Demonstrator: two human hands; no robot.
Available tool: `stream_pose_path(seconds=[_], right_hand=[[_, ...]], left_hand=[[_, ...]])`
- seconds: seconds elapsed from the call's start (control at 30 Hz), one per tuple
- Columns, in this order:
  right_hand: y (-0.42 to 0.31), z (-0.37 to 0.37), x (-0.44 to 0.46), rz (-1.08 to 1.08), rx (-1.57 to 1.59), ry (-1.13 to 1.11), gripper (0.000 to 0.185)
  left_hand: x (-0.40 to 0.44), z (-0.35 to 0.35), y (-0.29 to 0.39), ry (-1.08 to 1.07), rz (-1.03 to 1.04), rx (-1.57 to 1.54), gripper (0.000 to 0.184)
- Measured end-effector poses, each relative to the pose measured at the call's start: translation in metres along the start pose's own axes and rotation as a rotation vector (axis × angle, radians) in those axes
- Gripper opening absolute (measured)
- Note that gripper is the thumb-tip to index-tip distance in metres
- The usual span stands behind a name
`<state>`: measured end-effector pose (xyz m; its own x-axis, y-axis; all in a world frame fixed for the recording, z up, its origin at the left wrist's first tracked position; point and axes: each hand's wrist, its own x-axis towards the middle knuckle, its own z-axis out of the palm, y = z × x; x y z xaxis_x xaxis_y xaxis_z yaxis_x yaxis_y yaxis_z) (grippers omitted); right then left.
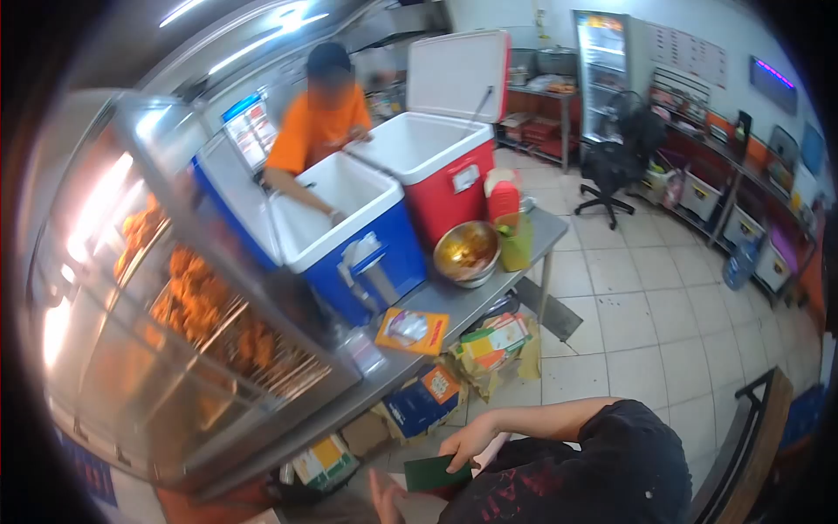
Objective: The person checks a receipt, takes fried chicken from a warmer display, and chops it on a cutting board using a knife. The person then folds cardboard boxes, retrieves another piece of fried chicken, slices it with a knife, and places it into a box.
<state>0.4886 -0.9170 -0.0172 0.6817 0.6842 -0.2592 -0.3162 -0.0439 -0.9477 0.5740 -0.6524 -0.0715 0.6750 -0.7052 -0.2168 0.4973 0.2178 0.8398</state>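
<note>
At the bottom of the view, my right hand point(469, 443) reaches across in front of my dark shirt. Its fingers and thumb are closed on a dark green flat thing point(436, 473) with straight edges; its exact kind I cannot make out. Just left of this flat thing is my left hand point(385, 499), its fingers stretched and apart, holding nothing that shows. The lower part of that hand is cut off by the frame edge. A pale strip shows beside my right wrist, partly hidden.
A metal table point(471, 306) carries a blue cooler point(358, 271), a red cooler point(449, 192), a steel bowl point(468, 253) and a green jug point(515, 243). A glass cabinet point(131, 367) with fried chicken stands left. A person in orange point(325, 122) reaches into the blue cooler. Flattened boxes point(423, 402) lie below.
</note>
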Motion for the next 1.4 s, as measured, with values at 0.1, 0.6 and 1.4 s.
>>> stream_pose_path(seconds=[0.1, 0.6, 1.4], right_hand=[[0.005, -0.018, -0.011, -0.026, 0.134, 0.041, 0.028], [0.011, -0.066, -0.060, -0.044, 0.192, 0.687, 0.012], [-0.056, -0.054, -0.021, -0.743, -0.730, 1.748, 0.010]], left_hand=[[0.037, 0.051, 0.031, -0.114, 0.338, 0.487, 0.039], [0.143, 0.167, 0.052, -0.072, 0.633, 1.343, 0.027], [0.118, 0.107, 0.087, 0.197, 0.325, 0.961, 0.032]])
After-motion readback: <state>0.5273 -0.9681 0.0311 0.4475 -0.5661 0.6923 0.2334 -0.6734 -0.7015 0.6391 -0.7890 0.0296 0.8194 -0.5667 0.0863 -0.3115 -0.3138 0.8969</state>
